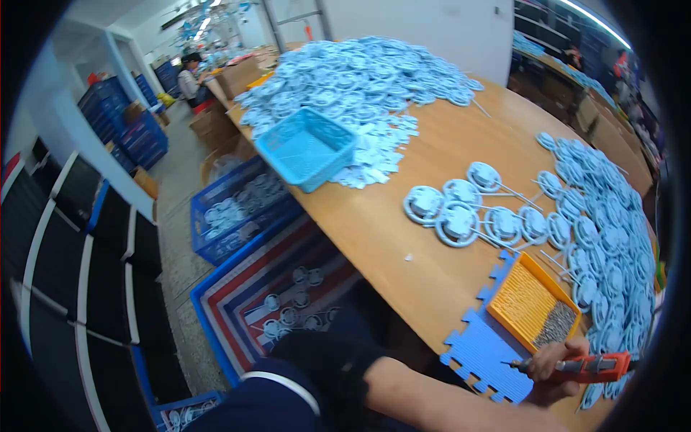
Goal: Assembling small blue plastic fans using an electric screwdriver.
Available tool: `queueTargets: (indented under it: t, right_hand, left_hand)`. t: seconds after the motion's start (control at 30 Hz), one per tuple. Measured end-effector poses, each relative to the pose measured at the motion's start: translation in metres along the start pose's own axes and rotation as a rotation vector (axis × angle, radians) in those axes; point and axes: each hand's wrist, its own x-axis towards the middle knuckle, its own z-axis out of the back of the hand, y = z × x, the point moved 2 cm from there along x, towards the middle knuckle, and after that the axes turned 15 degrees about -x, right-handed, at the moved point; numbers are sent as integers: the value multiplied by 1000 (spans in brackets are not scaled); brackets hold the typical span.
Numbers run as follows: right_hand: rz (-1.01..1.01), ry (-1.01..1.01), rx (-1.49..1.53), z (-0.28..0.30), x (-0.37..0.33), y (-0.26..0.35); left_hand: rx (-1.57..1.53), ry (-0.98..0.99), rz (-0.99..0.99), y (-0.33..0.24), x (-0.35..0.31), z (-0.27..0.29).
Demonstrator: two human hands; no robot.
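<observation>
Head view: fingers [554, 357] partly hide a red screwdriver [609, 367].

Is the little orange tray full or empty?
Neither, it's partly filled: small grey metal pieces heap at one end of the orange tray, while the rest of its bottom shows bare.

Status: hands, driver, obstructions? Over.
One hand gripping red driver, left or right unclear. Bit over blue mat. Orange tray close alongside.
</observation>
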Motion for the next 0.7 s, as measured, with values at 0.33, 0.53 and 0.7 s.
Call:
queueTargets:
  t: [0.33,0.53,0.7]
  right_hand:
    - [-32,-210,-197,35,4,-7]
    - [-59,-205,-188,46,2,-11]
    - [-60,-194,-170,40,9,-16]
  left_hand:
    - [1466,-102,1346,96,-178,274]
    - [1321,-209,1548,99,-170,321]
    - [1728,-188,1423,89,-205,304]
